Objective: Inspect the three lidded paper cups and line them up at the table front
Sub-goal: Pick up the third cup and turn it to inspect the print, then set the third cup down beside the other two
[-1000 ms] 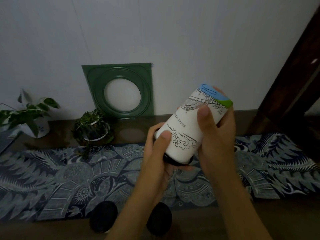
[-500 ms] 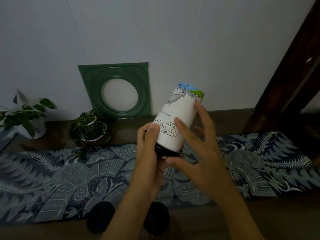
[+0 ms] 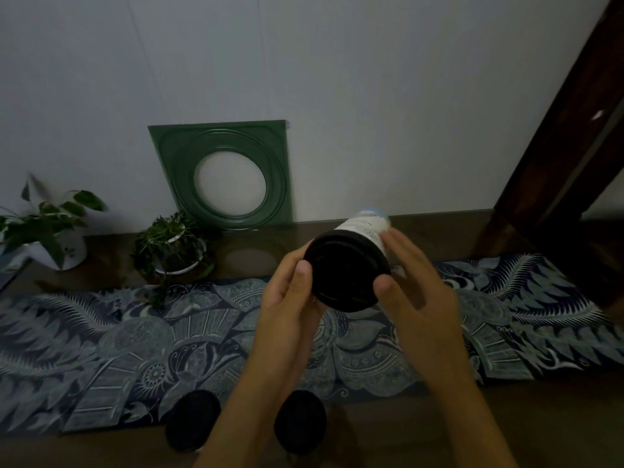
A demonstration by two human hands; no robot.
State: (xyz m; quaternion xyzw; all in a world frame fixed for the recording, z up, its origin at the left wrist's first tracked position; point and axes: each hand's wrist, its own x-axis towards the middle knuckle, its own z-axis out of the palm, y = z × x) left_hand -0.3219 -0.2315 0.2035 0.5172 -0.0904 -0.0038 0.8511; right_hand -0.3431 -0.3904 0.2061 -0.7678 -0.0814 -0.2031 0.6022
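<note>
A white paper cup (image 3: pixel 347 270) with line drawings and a black lid is held in the air above the table, tipped so its lid faces me. My left hand (image 3: pixel 288 298) grips the lid's left rim. My right hand (image 3: pixel 410 285) holds the cup's right side, thumb on the lid's edge. Two more cups stand upright at the table front, seen from above as black lids: one (image 3: pixel 192 420) left of my left forearm, the other (image 3: pixel 300 422) between my forearms.
A blue patterned runner (image 3: pixel 101 349) covers the dark wooden table. At the back stand a green square frame (image 3: pixel 226 173) against the wall, a small potted plant (image 3: pixel 175 246) and a leafy plant in a white pot (image 3: pixel 50 234). A dark wooden post (image 3: pixel 560 157) rises at right.
The held cup has tilted down from nearly upside-down, so its black lid now faces me. Both hands shifted their hold around the lid end.
</note>
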